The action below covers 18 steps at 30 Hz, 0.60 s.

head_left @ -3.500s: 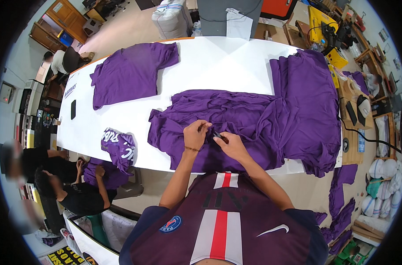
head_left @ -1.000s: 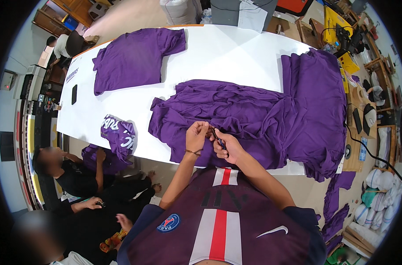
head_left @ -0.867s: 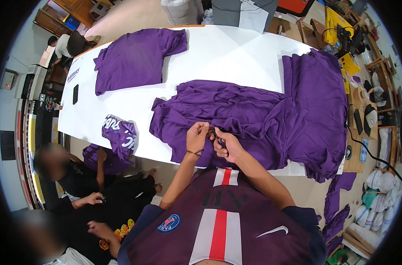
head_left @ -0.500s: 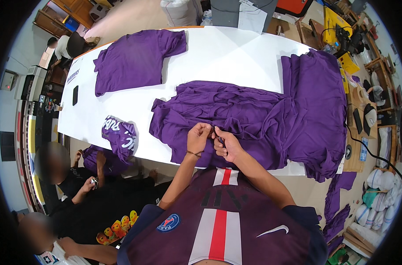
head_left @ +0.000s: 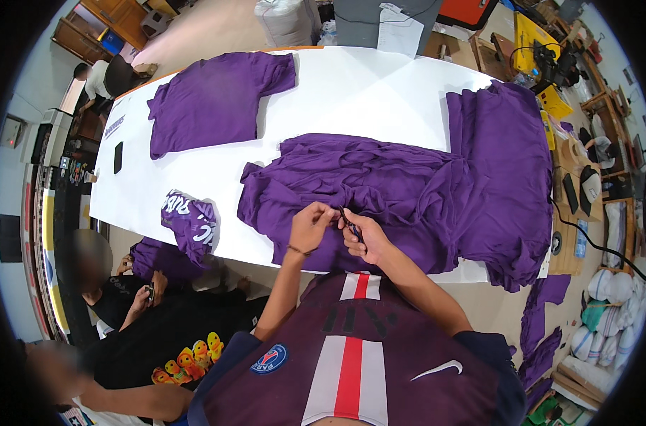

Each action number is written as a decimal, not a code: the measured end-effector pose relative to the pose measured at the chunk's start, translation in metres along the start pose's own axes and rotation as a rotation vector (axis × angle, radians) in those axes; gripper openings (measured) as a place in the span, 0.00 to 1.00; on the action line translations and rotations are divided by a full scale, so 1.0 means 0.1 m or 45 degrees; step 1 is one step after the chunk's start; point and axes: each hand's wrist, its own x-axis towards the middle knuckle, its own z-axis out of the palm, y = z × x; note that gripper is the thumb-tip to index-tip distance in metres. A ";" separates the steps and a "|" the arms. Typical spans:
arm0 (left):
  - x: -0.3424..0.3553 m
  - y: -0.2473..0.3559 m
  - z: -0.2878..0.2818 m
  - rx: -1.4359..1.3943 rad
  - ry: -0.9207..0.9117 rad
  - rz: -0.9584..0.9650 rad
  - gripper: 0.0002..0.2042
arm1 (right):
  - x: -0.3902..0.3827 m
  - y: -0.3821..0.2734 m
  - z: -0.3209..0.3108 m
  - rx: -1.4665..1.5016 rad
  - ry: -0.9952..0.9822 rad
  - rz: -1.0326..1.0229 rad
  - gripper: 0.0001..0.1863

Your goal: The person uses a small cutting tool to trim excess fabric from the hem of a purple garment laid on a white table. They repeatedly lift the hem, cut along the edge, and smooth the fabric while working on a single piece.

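Observation:
My right hand (head_left: pixel 366 239) is closed around a small pair of dark scissors (head_left: pixel 351 226), its blades pointing up and left over the purple cloth. My left hand (head_left: pixel 310 227) is closed in a pinch just left of the blades; whether thread or a cloth edge is between its fingertips is too small to make out. Under both hands lies a heap of crumpled purple shirts (head_left: pixel 379 170), spread along the near side of the white table (head_left: pixel 365 92). More purple cloth (head_left: pixel 504 177) hangs over the table's right end.
A purple shirt (head_left: pixel 206 106) lies flat at the far left, near a black phone (head_left: pixel 118 157). A bunched purple shirt with white lettering (head_left: pixel 189 220) sits at the left edge. Two people sit close on my left, one handling purple cloth (head_left: pixel 163 259). Purple scraps (head_left: pixel 543 341) lie on the floor.
My hands have shifted slightly and the scissors show more plainly between them. The nearest person on the left has moved an arm. The shirts stay where they were.

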 end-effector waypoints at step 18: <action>-0.38 0.29 -1.52 1.030 -0.016 -0.122 0.16 | -0.24 -0.55 -0.78 -1.010 0.906 -0.466 0.20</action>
